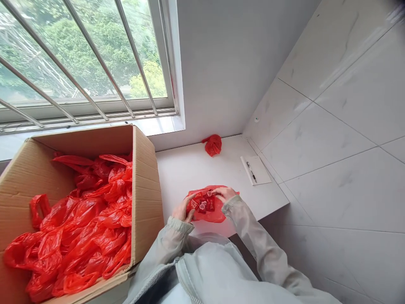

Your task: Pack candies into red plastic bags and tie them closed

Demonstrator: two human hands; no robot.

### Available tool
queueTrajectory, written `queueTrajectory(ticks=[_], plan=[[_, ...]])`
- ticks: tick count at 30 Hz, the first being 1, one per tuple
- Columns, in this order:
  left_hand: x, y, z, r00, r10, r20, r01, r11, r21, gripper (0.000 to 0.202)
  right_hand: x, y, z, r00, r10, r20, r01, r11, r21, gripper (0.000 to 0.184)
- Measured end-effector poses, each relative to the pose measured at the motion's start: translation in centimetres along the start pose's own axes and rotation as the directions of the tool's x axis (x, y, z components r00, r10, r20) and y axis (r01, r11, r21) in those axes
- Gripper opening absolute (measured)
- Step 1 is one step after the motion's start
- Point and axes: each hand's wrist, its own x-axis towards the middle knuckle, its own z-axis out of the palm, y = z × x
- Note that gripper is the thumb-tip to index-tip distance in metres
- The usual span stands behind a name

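Note:
A red plastic bag [207, 207] with small red packets showing through it lies on the white table [190, 169] near its front edge. My left hand [183, 209] grips the bag's left side, thumb and fingers pinched on the film. My right hand [225, 194] holds the bag's upper right edge, fingers curled onto it. Both arms wear pale grey sleeves.
A large open cardboard box [144, 185] full of several red plastic bags [82, 228] stands at the left. A knotted red bag [213, 145] lies by the back wall. A notepad with a pen [255, 170] rests at the table's right. Barred window behind, tiled wall to the right.

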Motion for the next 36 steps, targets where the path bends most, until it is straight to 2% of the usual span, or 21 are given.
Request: queueTrajectory(ticks=[2, 4, 6, 7, 9, 11, 15, 17, 20, 22, 23, 25, 27, 31, 33, 36], plan=[[0.6, -0.4, -0.3, 1.0, 0.025, -0.009, -0.024, 0.991, 0.131, 0.053, -1.4, 1.0, -1.5, 0.992, 0.052, -0.116, -0.058, 0.997, -0.049, 0.026], [1.1, -0.6, -0.5, 0.999, 0.044, -0.023, -0.036, 0.957, 0.286, 0.054, -2.6, 1.8, -2.3, 0.953, 0.161, -0.258, -0.195, 0.974, -0.113, 0.04], [1.5, -0.9, -0.7, 0.998, 0.05, -0.049, -0.026, 0.91, 0.415, 0.06, -3.3, 2.1, -2.1, 0.902, 0.306, -0.303, -0.352, 0.929, -0.111, 0.058], [1.6, -1.0, -0.8, 0.997, 0.053, -0.059, -0.02, 0.889, 0.458, 0.064, -3.4, 2.2, -1.9, 0.885, 0.372, -0.281, -0.41, 0.908, -0.088, 0.058], [1.5, -1.2, -1.0, 0.997, 0.045, -0.067, -0.005, 0.858, 0.513, 0.073, -3.6, 2.2, -1.3, 0.863, 0.455, -0.22, -0.472, 0.881, -0.027, 0.038], [1.3, -1.3, -1.2, 0.998, -0.006, -0.064, 0.039, 0.851, 0.524, 0.065, -3.6, 2.1, -1.2, 0.85, 0.479, -0.222, -0.486, 0.874, 0.022, 0.017], [0.9, -0.5, -1.6, 0.995, -0.082, -0.056, 0.1, 0.855, 0.508, 0.024, -4.2, 1.6, -2.7, 0.859, 0.443, -0.256, -0.408, 0.895, 0.179, 0.01], [0.9, 0.7, -1.8, 0.995, -0.064, -0.083, 0.094, 0.889, 0.449, 0.026, -4.4, 1.2, -4.1, 0.873, 0.399, -0.279, -0.33, 0.906, 0.264, 0.02], [0.8, 2.9, -1.9, 0.973, -0.005, -0.231, 0.06, 0.971, 0.232, 0.035, -4.3, 0.5, -6.3, 0.864, 0.323, -0.386, -0.153, 0.899, 0.41, 0.035], [0.8, 3.9, -1.8, 0.947, 0.022, -0.32, 0.016, 0.993, 0.117, 0.037, -4.2, 0.4, -7.2, 0.862, 0.267, -0.43, -0.028, 0.874, 0.485, 0.038], [0.8, 4.2, -1.7, 0.944, 0.03, -0.33, 0.003, 0.995, 0.099, 0.036, -4.1, 0.5, -7.5, 0.876, 0.245, -0.416, -0.009, 0.869, 0.494, 0.038], [0.8, 4.2, -1.3, 0.955, 0.031, -0.294, 0.003, 0.993, 0.116, 0.032, -4.2, 0.9, -7.6, 0.913, 0.237, -0.331, -0.07, 0.892, 0.446, 0.035], [0.7, 3.8, -1.0, 0.974, 0.018, -0.226, 0.024, 0.983, 0.18, 0.028, -4.6, 1.5, -7.4, 0.926, 0.265, -0.27, -0.15, 0.913, 0.38, 0.036], [0.2, 3.4, -0.6, 0.992, 0.017, -0.126, 0.019, 0.961, 0.274, 0.031, -5.6, 2.3, -7.0, 0.945, 0.215, -0.248, -0.08, 0.884, 0.462, 0.042], [0.0, 3.6, -0.6, 0.992, 0.039, -0.124, -0.002, 0.959, 0.284, 0.032, -5.9, 2.3, -7.0, 0.952, 0.195, -0.235, -0.058, 0.872, 0.487, 0.04], [0.1, 3.7, -0.8, 0.978, 0.031, -0.207, 0.022, 0.969, 0.247, 0.031, -6.1, 2.3, -7.4, 0.936, 0.208, -0.285, -0.042, 0.868, 0.495, 0.033]])
